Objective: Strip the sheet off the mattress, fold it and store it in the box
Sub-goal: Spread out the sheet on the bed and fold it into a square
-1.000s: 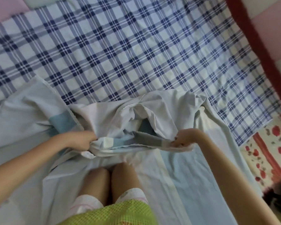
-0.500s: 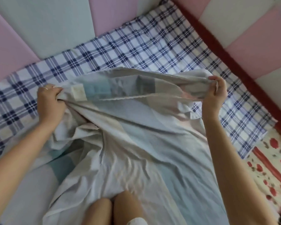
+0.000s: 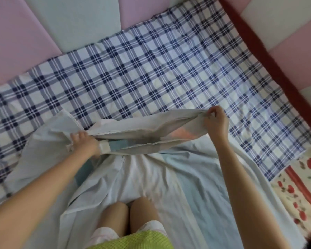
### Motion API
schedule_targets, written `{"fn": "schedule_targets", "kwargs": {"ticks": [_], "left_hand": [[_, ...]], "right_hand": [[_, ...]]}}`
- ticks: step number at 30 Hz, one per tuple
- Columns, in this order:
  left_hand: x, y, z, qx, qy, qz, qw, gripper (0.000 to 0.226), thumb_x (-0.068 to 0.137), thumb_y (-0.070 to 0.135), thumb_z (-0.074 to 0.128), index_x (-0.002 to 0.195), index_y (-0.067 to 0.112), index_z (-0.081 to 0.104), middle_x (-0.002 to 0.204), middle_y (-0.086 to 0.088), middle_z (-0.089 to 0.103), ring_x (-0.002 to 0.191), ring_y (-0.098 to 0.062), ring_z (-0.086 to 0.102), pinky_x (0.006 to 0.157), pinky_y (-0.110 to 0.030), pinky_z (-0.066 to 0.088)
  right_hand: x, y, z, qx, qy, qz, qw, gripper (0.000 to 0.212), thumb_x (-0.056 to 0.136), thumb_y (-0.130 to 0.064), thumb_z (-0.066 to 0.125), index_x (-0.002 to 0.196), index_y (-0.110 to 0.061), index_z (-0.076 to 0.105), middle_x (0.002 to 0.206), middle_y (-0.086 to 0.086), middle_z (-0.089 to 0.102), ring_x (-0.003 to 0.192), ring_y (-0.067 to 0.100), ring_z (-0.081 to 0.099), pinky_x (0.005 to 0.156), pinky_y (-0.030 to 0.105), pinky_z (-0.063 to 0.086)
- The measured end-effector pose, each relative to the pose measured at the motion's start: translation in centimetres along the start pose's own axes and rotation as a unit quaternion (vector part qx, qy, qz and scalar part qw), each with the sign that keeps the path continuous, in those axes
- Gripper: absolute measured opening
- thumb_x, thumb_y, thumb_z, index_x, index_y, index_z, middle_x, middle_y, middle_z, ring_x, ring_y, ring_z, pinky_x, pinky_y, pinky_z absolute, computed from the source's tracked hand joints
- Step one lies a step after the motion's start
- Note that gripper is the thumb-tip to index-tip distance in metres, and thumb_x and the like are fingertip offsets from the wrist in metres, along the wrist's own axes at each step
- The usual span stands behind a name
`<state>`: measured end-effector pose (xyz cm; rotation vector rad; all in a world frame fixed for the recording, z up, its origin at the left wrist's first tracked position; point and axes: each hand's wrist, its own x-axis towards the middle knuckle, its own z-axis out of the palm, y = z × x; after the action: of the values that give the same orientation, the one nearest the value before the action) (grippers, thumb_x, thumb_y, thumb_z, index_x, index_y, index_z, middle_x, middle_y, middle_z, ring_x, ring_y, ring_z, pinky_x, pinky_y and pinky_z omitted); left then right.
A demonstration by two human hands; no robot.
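A pale blue and white sheet [image 3: 147, 177] with teal and pink patches lies bunched over my knees on the bed. My left hand [image 3: 85, 144] grips one end of its gathered edge low, close to the bed. My right hand [image 3: 215, 121] pinches the other end higher and further right, so the edge stretches between them as a doubled band. Under it lies a blue and white checked cover [image 3: 151, 72] spread flat on the mattress. No box is in view.
Padded pink and pale green wall panels [image 3: 61, 24] line the far side and right of the bed. A dark red bed frame edge [image 3: 255, 51] runs along the right. A floral red and cream fabric [image 3: 298, 187] shows at the lower right.
Half a second ago both hands held the sheet's edge high and wide. Now they have come down toward the bed, the left hand lowest, and the edge hangs slacker between them.
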<state>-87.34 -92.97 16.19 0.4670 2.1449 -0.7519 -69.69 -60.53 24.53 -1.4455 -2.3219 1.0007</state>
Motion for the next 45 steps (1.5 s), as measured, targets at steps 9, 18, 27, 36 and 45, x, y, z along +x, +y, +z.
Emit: {"fn": "schedule_targets", "kwargs": {"ticks": [9,18,27,36,45], "left_hand": [[-7.6,10.8,-5.3,-0.364,0.314,0.388,0.786,0.062,0.076,0.041,0.073,0.129,0.018,0.05,0.154,-0.01,0.016,0.144,-0.03,0.009,0.112,-0.044,0.018],[-10.3,19.8,-8.4,-0.357,0.422,0.362,0.751,0.022,0.068,0.031,0.068,0.089,0.025,0.067,0.14,-0.004,0.047,0.132,-0.033,0.04,0.102,-0.054,0.025],[-11.2,16.4,-10.9,-0.368,0.422,0.451,0.695,0.028,0.08,0.025,0.059,0.058,0.008,0.057,0.07,-0.002,0.053,0.05,-0.017,0.045,0.057,-0.028,0.036],[-12.6,12.3,-14.3,-0.401,0.432,0.395,0.705,0.025,0.077,-0.002,0.061,0.067,0.013,0.044,0.075,0.003,0.045,0.059,-0.017,0.046,0.052,-0.035,0.04],[-14.1,8.4,-18.1,-0.514,0.383,0.414,0.647,0.057,0.082,0.0,0.059,0.128,0.016,0.029,0.107,-0.001,0.055,0.083,-0.022,0.06,0.064,-0.038,0.052]], "right_hand": [[-3.4,-4.6,-2.7,-0.162,0.057,-0.16,0.972,0.019,0.098,-0.015,0.046,0.08,-0.013,0.038,0.05,-0.008,0.034,0.042,0.008,0.031,0.042,0.025,0.019],[-2.9,-5.8,-9.1,-0.257,-0.075,-0.191,0.944,0.029,0.097,-0.012,0.041,0.124,-0.017,0.051,0.064,0.005,0.056,0.054,0.023,0.052,0.05,0.033,0.042],[-2.8,-2.7,-11.6,-0.216,-0.039,-0.11,0.97,0.029,0.093,-0.011,0.039,0.099,-0.019,0.066,0.053,-0.005,0.063,0.049,0.009,0.061,0.051,0.031,0.054],[0.5,-5.2,-10.9,0.171,-0.058,0.006,0.983,0.027,0.089,-0.001,0.046,0.079,-0.017,0.066,0.077,0.003,0.062,0.071,0.017,0.062,0.063,0.026,0.058],[-1.1,-11.7,-8.4,0.322,-0.249,-0.132,0.904,0.049,0.074,0.004,0.046,0.122,-0.004,0.053,0.103,0.008,0.067,0.086,0.029,0.06,0.072,0.037,0.048]]}}
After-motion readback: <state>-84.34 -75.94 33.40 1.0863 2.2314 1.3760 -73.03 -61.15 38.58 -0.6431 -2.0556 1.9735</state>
